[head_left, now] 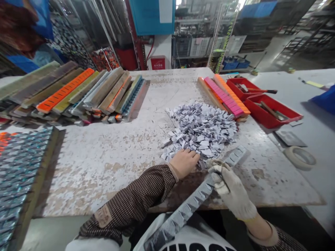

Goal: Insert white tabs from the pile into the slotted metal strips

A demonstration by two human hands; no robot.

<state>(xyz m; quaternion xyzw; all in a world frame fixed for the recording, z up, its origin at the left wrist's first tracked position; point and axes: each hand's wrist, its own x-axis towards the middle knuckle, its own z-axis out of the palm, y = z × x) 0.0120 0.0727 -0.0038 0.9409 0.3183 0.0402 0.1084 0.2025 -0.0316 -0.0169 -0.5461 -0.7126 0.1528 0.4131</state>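
Observation:
My bare left hand (184,163) rests at the near edge of a heap of small white-grey chips (204,130). Its fingers curl down among them, and the fingertips are hidden. My right hand (226,184), in a whitish knitted glove, is closed over a long grey slotted strip (180,218). Thumb and fingers are pressed together there; whatever they pinch is too small to make out. The strip slants from my lap across the table's front edge. Small pointed pieces stand in its slots on the near side of the glove, while bare slots show beyond it.
Stacked slotted bars (65,90) lie at the back left, a filled rack of strips (23,177) at the near left. Pink and orange bars (225,97) lie behind the heap. Red trays (272,109) with tools and a tape roll (300,157) are at right. A person (21,28) is at far left.

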